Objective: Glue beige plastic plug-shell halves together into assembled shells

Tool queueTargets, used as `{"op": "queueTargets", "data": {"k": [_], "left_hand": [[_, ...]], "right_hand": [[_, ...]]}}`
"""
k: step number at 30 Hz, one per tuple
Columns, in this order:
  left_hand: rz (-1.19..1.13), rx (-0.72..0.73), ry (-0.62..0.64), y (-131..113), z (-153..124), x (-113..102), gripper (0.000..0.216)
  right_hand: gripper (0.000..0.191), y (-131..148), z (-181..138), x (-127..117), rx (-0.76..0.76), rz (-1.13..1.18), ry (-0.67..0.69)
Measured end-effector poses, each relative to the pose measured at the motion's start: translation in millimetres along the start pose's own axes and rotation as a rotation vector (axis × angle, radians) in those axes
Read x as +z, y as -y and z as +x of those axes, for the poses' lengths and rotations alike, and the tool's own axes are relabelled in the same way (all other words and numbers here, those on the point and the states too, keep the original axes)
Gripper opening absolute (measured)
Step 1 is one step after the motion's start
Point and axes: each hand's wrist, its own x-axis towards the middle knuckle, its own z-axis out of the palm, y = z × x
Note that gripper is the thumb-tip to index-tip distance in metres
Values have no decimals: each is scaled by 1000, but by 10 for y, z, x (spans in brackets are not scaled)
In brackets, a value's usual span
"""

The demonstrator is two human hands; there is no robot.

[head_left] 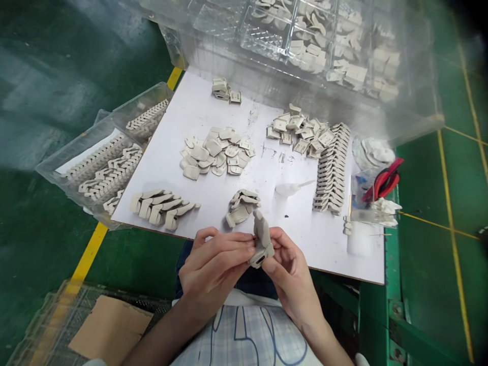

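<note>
worktop (328,244): white, with gray bits (213,148)
left hand (211,264): pinching your gray part (262,234)
right hand (292,264): pinching it too
gray part: hold it still, pinch softly

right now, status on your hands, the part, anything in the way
Left hand, right hand: both gripping beige plastic part with upright flap. Held at near edge of white tabletop. Small beige plastic cluster just beyond, not blocking.

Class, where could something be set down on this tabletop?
Bare: tabletop between the stacked row and near edge, and left of the small far cluster. Crowded: where a loose pile meets that row, and around the red-handled tool.
</note>
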Motion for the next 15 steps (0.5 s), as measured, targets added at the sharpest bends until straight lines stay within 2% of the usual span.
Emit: {"op": "queueTargets", "data": {"k": [6,15], "left_hand": [[50,48,60,67,-16,-2,19],[99,60,19,51,0,-6,13]], "right_hand": [[27,-18,-7,-34,-16,-23,-42],[26,-22,-8,-80,-45,-81,-25]]}}
